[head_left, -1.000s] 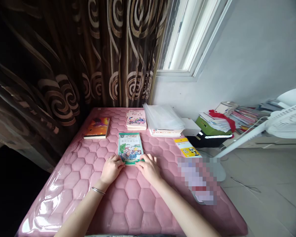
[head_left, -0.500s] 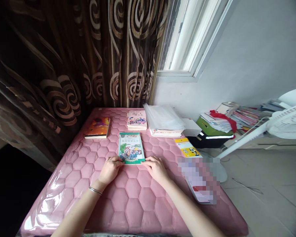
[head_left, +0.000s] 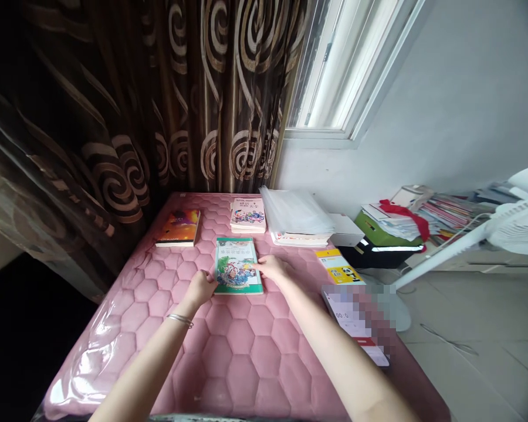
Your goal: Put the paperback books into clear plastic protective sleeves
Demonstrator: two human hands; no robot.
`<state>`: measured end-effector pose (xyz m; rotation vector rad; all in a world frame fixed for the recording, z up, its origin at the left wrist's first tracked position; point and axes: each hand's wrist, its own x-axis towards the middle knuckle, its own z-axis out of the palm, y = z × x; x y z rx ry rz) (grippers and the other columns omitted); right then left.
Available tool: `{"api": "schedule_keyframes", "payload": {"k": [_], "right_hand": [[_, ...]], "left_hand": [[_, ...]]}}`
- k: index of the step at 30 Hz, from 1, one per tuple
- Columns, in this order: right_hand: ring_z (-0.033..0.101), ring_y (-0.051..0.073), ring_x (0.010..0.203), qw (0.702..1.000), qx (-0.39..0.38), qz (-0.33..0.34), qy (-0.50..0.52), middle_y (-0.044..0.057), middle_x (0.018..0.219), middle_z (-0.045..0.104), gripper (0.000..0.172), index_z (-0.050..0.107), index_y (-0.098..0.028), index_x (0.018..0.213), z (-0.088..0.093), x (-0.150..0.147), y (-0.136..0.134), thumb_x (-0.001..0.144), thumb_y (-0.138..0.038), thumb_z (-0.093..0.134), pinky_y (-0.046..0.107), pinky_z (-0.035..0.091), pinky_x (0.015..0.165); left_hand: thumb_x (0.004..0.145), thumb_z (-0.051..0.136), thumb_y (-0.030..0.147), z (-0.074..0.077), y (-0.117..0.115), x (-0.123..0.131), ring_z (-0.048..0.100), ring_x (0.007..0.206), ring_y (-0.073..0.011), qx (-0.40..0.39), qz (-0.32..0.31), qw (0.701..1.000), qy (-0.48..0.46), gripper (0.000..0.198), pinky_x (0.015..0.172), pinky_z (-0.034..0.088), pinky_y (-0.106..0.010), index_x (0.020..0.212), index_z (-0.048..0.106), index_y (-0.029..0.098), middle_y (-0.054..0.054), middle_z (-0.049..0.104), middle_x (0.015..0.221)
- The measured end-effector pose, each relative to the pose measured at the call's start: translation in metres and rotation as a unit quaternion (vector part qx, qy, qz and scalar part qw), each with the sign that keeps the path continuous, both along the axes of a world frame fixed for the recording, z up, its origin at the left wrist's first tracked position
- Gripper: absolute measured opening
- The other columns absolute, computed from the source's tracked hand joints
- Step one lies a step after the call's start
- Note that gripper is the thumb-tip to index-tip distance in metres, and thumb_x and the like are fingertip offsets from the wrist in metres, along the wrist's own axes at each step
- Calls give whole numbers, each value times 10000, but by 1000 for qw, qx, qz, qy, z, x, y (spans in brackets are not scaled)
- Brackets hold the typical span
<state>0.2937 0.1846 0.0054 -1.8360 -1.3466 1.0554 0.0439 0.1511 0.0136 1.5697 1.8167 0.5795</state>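
A green-bordered picture book lies flat on the pink quilted mattress, its illustrated cover up. My left hand is closed at the book's lower left edge. On the right edge, about halfway up, my right hand pinches the book with its fingertips at the cover. Beyond it sits a small stack of pink-covered books. An orange and purple book rests at the far left.
Clear plastic sleeves top a pile of paper beside a white box. A yellow panda packet and a partly blurred tablet-like device lie along the right edge. A white fan stands on the floor, near a green and black storage box.
My right hand has slid up from the book's lower right corner to the middle of its right edge. My left hand stays near the lower left corner. The view has shifted slightly.
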Motion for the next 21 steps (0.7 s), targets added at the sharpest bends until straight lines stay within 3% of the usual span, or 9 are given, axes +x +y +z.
{"api": "schedule_keyframes", "payload": {"k": [4, 7, 13, 15, 17, 19, 21], "right_hand": [[648, 166, 456, 1000, -29, -5, -9, 15, 545, 685, 209, 663, -173, 589, -2, 0, 0, 641, -296, 824, 216, 477, 431], [664, 179, 480, 999, -46, -12, 4, 31, 548, 690, 221, 651, -172, 601, -5, -4, -14, 620, -293, 835, 225, 506, 422], [645, 172, 446, 999, -34, 9, 11, 25, 484, 656, 196, 626, -180, 641, -15, -18, -64, 685, -301, 775, 245, 526, 420], [660, 175, 487, 1000, 10, -4, -19, 22, 520, 668, 163, 623, -195, 673, -11, -12, -69, 745, -309, 715, 263, 540, 481], [706, 202, 657, 994, 81, -30, -62, 51, 669, 720, 126, 636, -208, 714, -4, 2, -63, 794, -305, 653, 308, 566, 633], [707, 221, 868, 984, 143, -45, -95, 75, 871, 748, 84, 668, -214, 800, 3, 18, -51, 816, -270, 606, 345, 547, 806], [691, 214, 946, 980, 168, -39, -102, 74, 985, 746, 137, 692, -213, 893, 6, 30, -37, 820, -227, 576, 348, 519, 885]], "left_hand": [[661, 711, 126, -6, 14, 6, 679, 714, -209, -11, 1, 1000, 20, 188, 587, 462, -243, 830, 631, 144, -37, 692, 698], [606, 688, 48, -6, 26, 3, 673, 732, -236, -8, 3, 1000, 23, 185, 581, 467, -265, 761, 634, 134, -67, 691, 700], [652, 644, 17, 8, 55, -10, 673, 800, -188, 61, 2, 998, -8, 330, 659, 492, -233, 956, 625, 144, -52, 713, 816], [702, 609, 15, 12, 65, -11, 674, 822, -177, 89, 1, 996, -19, 325, 705, 497, -234, 1002, 607, 141, -63, 712, 848], [745, 579, 24, 13, 70, -9, 674, 855, -184, 112, 8, 993, -26, 278, 762, 500, -262, 999, 595, 136, -88, 708, 886], [772, 560, 45, 11, 69, -8, 668, 924, -203, 131, 28, 991, -30, 235, 831, 495, -305, 987, 586, 137, -118, 695, 964], [782, 543, 62, 5, 60, -9, 645, 1026, -230, 142, 58, 988, -34, 239, 894, 479, -348, 1006, 574, 141, -146, 667, 1062]]}}
